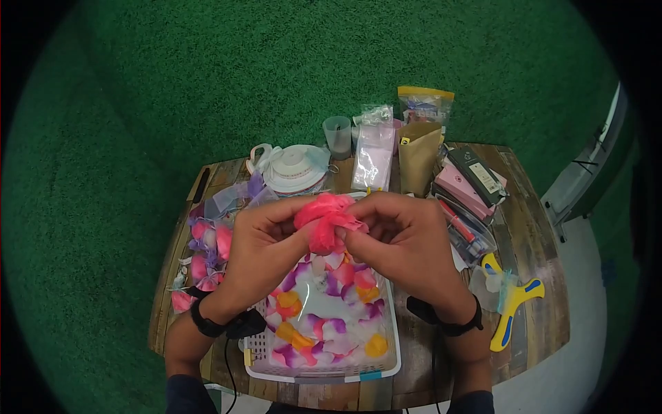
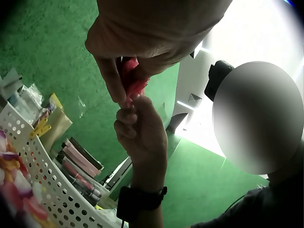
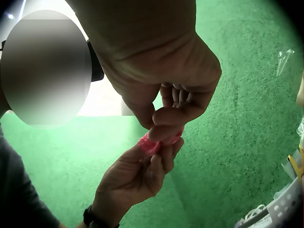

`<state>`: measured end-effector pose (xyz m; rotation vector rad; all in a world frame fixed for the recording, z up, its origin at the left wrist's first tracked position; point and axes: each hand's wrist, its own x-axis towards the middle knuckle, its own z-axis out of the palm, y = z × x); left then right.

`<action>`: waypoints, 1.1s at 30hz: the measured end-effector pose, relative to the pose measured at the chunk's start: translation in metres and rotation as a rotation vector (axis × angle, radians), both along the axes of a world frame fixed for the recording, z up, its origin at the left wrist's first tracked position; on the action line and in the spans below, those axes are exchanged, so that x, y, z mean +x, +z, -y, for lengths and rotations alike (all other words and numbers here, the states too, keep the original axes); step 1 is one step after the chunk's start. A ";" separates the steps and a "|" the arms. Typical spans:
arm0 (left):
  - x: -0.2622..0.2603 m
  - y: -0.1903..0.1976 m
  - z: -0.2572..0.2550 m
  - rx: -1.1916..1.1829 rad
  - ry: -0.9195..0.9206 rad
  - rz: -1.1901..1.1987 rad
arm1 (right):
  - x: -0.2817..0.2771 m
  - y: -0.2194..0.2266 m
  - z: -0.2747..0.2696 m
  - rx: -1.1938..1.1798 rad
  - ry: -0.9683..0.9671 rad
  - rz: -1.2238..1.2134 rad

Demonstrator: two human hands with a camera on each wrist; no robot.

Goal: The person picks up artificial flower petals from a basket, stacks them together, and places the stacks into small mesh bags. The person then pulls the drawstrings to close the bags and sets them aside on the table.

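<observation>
Over a white plastic basket (image 1: 394, 331), both hands hold a bright pink pouch (image 1: 324, 224) of thin, sheer, crumpled fabric. My left hand (image 1: 265, 241) grips its bunched body between thumb and fingers. With thumb and forefinger, my right hand (image 1: 410, 238) pinches the gathered edge on the right side. In the right wrist view, pink fabric (image 3: 150, 144) shows between the fingers of both hands; the rest is hidden by them. Inside the basket below lie loose fabric petals (image 1: 293, 334) in purple, white, orange and pink.
Filled sheer pouches (image 1: 207, 241) lie left of the basket. Behind it stand a white round lidded item (image 1: 295, 168), a translucent cup (image 1: 338, 138), clear packets (image 1: 373, 159) and a brown paper bag (image 1: 418, 159). Boxes (image 1: 472, 179) and a yellow-blue three-armed toy (image 1: 514, 310) are at right.
</observation>
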<state>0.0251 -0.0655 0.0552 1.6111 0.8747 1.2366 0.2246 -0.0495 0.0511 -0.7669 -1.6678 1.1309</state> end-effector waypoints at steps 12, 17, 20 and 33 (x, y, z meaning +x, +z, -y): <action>-0.005 0.010 0.007 -0.133 -0.027 0.027 | -0.003 0.000 0.001 0.003 -0.085 -0.040; -0.004 0.008 0.006 -0.107 -0.059 0.041 | -0.003 0.002 0.003 0.007 -0.094 -0.013; -0.003 0.007 0.005 -0.052 -0.073 0.015 | -0.003 0.000 0.002 -0.003 -0.088 -0.018; -0.006 0.003 -0.001 -0.063 0.066 0.109 | 0.019 0.016 0.005 -0.049 -0.069 -0.200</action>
